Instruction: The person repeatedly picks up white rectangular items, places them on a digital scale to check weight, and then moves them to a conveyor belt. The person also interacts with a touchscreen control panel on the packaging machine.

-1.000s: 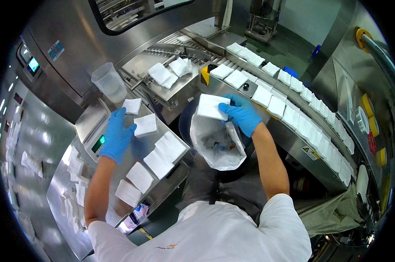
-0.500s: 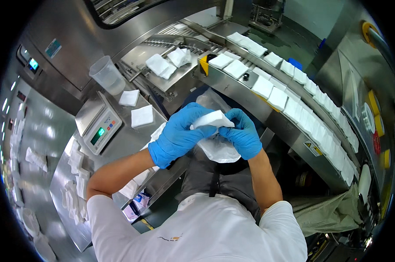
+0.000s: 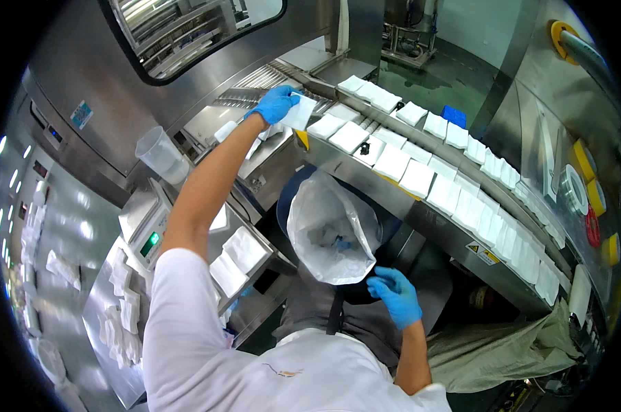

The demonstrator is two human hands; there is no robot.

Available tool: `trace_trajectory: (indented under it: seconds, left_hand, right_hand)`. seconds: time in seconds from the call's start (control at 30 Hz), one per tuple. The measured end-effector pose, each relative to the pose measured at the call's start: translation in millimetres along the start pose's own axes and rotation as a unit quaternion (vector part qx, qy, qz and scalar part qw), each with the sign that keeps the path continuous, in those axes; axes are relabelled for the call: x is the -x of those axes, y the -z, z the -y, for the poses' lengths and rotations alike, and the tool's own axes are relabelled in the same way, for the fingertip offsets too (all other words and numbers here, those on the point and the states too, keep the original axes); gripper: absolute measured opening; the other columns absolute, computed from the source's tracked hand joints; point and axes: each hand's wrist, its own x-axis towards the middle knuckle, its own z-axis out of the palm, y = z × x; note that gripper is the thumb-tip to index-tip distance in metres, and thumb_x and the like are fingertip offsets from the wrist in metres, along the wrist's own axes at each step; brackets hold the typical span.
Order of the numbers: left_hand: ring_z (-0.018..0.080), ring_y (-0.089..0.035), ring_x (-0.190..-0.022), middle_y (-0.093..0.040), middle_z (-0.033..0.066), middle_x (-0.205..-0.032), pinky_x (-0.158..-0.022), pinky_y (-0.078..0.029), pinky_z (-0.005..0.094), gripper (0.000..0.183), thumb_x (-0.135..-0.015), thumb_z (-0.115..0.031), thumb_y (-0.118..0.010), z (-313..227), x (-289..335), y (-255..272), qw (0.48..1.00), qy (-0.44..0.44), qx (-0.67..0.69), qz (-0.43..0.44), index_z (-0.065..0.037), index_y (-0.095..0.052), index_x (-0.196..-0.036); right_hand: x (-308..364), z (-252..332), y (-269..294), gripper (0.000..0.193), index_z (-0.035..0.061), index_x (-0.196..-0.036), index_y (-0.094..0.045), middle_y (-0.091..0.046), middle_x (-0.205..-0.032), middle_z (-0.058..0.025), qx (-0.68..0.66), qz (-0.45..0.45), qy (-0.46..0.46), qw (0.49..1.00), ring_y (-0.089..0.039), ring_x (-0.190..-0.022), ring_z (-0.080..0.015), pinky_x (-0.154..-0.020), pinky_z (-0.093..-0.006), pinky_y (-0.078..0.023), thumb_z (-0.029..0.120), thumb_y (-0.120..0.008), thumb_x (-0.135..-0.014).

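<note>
My left hand, in a blue glove, stretches far forward and pinches a folded white pad at the near end of the conveyor. Other folded white pads lie in rows on the conveyor beside it. Below and to the right, my gloved right hand hovers with loosely bent fingers and nothing visible in them. It is close to the rim of a bin lined with a clear bag. Some crumpled bits, one of them blue, show inside the bag.
At left, a scale with a green display stands on a steel table, with a clear plastic jug behind it. White pads lie along the table's edge. The conveyor curves away to the right, past tape rolls.
My hands have parted. The left has swung forward to the conveyor with a white pad; the right has dropped back toward my lap. The lined bin now shows between them.
</note>
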Motion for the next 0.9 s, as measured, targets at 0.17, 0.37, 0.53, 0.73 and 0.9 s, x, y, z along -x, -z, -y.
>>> trace_trajectory:
  seconds: [0.17,0.37,0.53,0.73,0.9]
  left_hand:
    - [0.0389,-0.067,-0.099,-0.07,0.0232,-0.113,-0.09,-0.053,0.0451,0.038,-0.091,-0.033,-0.062,50,-77,-1,0.941,-0.078,-0.328,0.029,-0.002,-0.072,-0.11]
    - [0.0159,-0.058,-0.076,-0.069,0.0068,-0.087,-0.07,-0.051,0.0389,0.024,-0.097,-0.025,-0.062,65,-106,-56,0.972,-0.026,-0.191,0.133,-0.003,-0.072,-0.1]
    - [0.0316,-0.069,-0.094,-0.072,0.0249,-0.105,-0.086,-0.051,0.0455,0.032,-0.092,-0.023,-0.067,123,-120,-11,0.963,-0.132,-0.237,-0.014,0.005,-0.068,-0.106]
    - [0.0233,-0.066,-0.097,-0.072,0.0202,-0.105,-0.087,-0.052,0.039,0.038,-0.101,-0.028,-0.059,97,-88,11,0.947,-0.134,-0.291,-0.021,0.007,-0.067,-0.115]
    - [0.0156,-0.063,-0.088,-0.071,0.0062,-0.101,-0.079,-0.053,0.0323,0.022,-0.101,-0.014,-0.058,-65,147,-45,0.995,-0.095,-0.019,-0.02,-0.004,-0.071,-0.116]
  right_hand:
    - [46,-38,42,0.035,-0.0022,-0.131,-0.059,-0.072,-0.108,-0.0139,-0.05,-0.097,-0.016,0.994,-0.07,-0.091,-0.0182,-0.085,-0.0312,-0.059,0.006,-0.066,-0.098]
    - [70,-64,56,0.037,-0.0006,-0.135,-0.057,-0.07,-0.119,-0.0153,-0.081,-0.131,-0.022,0.988,-0.068,-0.106,-0.0213,-0.095,-0.0335,-0.056,0.009,-0.064,-0.1]
    - [60,-70,49,0.034,0.0041,-0.131,-0.059,-0.068,-0.121,-0.0118,0.011,-0.061,0.043,0.997,-0.065,-0.109,-0.018,-0.096,-0.0324,-0.052,0.022,-0.063,-0.102]
    - [84,-64,39,0.037,0.0064,-0.128,-0.061,-0.07,-0.116,-0.0131,0.166,-0.075,0.097,0.978,-0.066,-0.108,-0.025,-0.095,-0.0373,-0.051,0.033,-0.06,-0.101]
    - [86,-52,43,0.038,0.0083,-0.129,-0.062,-0.07,-0.121,-0.0135,0.195,-0.011,0.032,0.98,-0.066,-0.111,-0.0265,-0.099,-0.0376,-0.051,0.035,-0.06,-0.102]
